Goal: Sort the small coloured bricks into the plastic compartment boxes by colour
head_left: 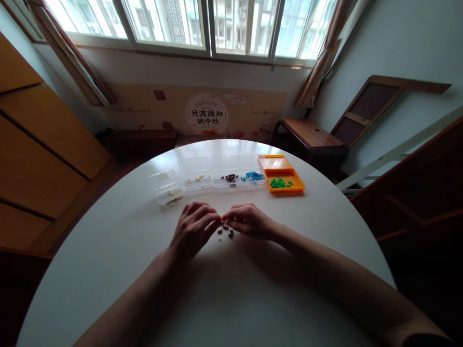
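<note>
Clear plastic boxes hold yellow, brown and blue pieces; an orange box holds green bits. Left hand and right hand curl close together, grip unclear, beside small brown blocks on the desk.

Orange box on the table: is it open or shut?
The orange box is open: its lid lies folded back, leaving the green pieces uncovered.

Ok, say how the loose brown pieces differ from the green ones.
The brown pieces lie directly on the table; the green pieces sit inside an orange box. The brown pieces are few and dark, while the green pieces are many and bright. Both are small.
</note>
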Demonstrator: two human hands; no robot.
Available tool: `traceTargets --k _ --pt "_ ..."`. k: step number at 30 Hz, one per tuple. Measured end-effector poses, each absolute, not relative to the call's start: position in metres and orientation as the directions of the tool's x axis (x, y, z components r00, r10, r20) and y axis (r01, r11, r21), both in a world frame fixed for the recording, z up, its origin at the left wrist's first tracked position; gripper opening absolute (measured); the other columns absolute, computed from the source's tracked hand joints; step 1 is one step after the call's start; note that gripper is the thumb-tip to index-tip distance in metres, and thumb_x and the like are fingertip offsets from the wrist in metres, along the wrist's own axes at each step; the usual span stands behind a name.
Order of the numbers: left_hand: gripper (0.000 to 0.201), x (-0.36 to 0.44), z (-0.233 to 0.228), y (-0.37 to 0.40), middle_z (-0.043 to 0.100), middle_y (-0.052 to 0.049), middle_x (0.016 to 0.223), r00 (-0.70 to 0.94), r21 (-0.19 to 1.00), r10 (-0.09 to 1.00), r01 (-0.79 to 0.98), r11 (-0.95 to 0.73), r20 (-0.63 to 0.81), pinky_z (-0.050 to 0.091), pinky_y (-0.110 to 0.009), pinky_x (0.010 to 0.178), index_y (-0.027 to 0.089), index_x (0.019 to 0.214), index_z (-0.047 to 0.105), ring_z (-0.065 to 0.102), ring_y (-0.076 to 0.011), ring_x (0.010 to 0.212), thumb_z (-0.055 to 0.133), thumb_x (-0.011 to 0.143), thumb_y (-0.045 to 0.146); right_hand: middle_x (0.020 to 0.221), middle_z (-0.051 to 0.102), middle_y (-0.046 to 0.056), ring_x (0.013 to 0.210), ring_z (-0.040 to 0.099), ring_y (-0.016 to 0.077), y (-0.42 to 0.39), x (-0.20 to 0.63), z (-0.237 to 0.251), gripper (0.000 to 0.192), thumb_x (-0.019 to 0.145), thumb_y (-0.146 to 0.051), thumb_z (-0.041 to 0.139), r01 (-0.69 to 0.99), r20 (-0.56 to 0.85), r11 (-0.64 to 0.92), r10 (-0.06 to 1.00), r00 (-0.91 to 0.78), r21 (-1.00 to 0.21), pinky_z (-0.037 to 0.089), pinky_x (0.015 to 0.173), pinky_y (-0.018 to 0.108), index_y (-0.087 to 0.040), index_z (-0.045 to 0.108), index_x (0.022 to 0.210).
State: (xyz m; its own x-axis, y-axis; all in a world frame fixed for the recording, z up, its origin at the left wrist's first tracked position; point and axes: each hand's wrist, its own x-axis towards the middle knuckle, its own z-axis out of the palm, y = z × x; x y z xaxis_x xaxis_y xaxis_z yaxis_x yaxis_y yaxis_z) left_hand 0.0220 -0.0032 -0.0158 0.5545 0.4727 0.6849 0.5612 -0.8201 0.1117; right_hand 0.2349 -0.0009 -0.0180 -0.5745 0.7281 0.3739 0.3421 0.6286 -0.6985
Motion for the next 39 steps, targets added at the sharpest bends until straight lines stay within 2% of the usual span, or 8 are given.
traceTargets --k 11,17,21,24,27,30,32,39 --pt "0.011 0.02 -0.016 -0.005 0.066 0.001 0.077 0.528 0.108 0.489 0.595 -0.796 0.694 0.041 -0.031 0.077 0.022 0.076 0.059 0.057 -0.0161 0.083 0.066 0.083 0.025 0.078 0.067 0.003 0.064 0.062 0.0094 -0.002 0.232 -0.022 0.019 0.084 -0.017 0.06 0.214 0.347 0.535 0.754 -0.558 -0.817 0.048 0.061 0.02 -0.015 0.072 0.097" --pt "0.009 0.02 -0.017 -0.004 0.065 0.0 0.077 0.562 0.049 0.493 0.626 -0.779 0.664 0.04 -0.032 0.077 0.021 0.076 0.06 0.056 -0.017 0.081 0.063 0.084 0.023 0.077 0.067 0.003 0.063 0.061 0.0091 -0.002 0.232 -0.025 0.022 0.085 -0.019 0.059 0.251 0.361 0.563 0.751 -0.552 -0.787 0.048 0.062 0.019 -0.016 0.071 0.103" --pt "0.008 0.019 -0.017 -0.001 0.066 -0.001 0.079 0.556 0.065 0.53 0.649 -0.758 0.64 0.041 -0.034 0.079 0.022 0.077 0.062 0.057 -0.018 0.083 0.061 0.085 0.023 0.077 0.066 0.003 0.064 0.059 0.0092 -0.001 0.232 -0.026 0.023 0.084 -0.018 0.06 0.309 0.391 0.614 0.739 -0.549 -0.726 0.046 0.064 0.019 -0.017 0.071 0.104" --pt "0.008 0.009 -0.019 0.008 0.068 -0.002 0.082 0.42 0.15 0.601 0.723 -0.675 0.681 0.043 -0.035 0.082 0.021 0.079 0.064 0.057 -0.0194 0.086 0.061 0.085 0.025 0.078 0.067 0.003 0.063 0.059 0.0091 0.001 0.233 -0.029 0.022 0.083 -0.015 0.058 0.328 0.413 0.63 0.738 -0.534 -0.704 0.046 0.063 0.019 -0.017 0.071 0.101" --pt "0.014 -0.01 -0.02 0.022 0.068 -0.005 0.084 0.113 0.291 0.668 0.838 -0.462 0.736 0.044 -0.036 0.083 0.019 0.08 0.067 0.057 -0.0215 0.085 0.06 0.085 0.031 0.079 0.067 0.004 0.062 0.058 0.009 0.003 0.235 -0.033 0.021 0.082 -0.013 0.057 0.35 0.431 0.648 0.733 -0.526 -0.677 0.045 0.063 0.019 -0.016 0.071 0.098" --pt "0.02 -0.032 -0.021 0.036 0.068 -0.006 0.082 -0.229 0.466 0.697 0.868 -0.169 0.68 0.045 -0.038 0.084 0.016 0.082 0.07 0.057 -0.0226 0.081 0.061 0.082 0.034 0.082 0.069 0.005 0.064 0.061 0.0095 0.004 0.236 -0.036 0.019 0.083 -0.013 0.058 0.368 0.426 0.659 0.725 -0.541 -0.655 0.046 0.065 0.019 -0.016 0.071 0.097" --pt "0.023 -0.043 -0.021 0.043 0.068 -0.007 0.081 -0.353 0.535 0.703 0.844 -0.045 0.617 0.045 -0.038 0.082 0.015 0.086 0.073 0.055 -0.022 0.077 0.062 0.079 0.034 0.084 0.07 0.005 0.066 0.063 0.0098 0.003 0.237 -0.035 0.018 0.083 -0.014 0.059 0.371 0.419 0.664 0.719 -0.555 -0.649 0.046 0.066 0.018 -0.017 0.07 0.097" --pt "0.029 -0.049 -0.026 0.048 0.068 -0.007 0.084 -0.37 0.546 0.729 0.838 -0.005 0.575 0.044 -0.036 0.08 0.016 0.097 0.074 0.054 -0.0199 0.073 0.059 0.08 0.034 0.084 0.07 0.004 0.066 0.062 0.0103 0.002 0.237 -0.034 0.018 0.081 -0.012 0.061 0.449 0.431 0.685 0.718 -0.546 -0.573 0.044 0.066 0.019 -0.018 0.071 0.095"
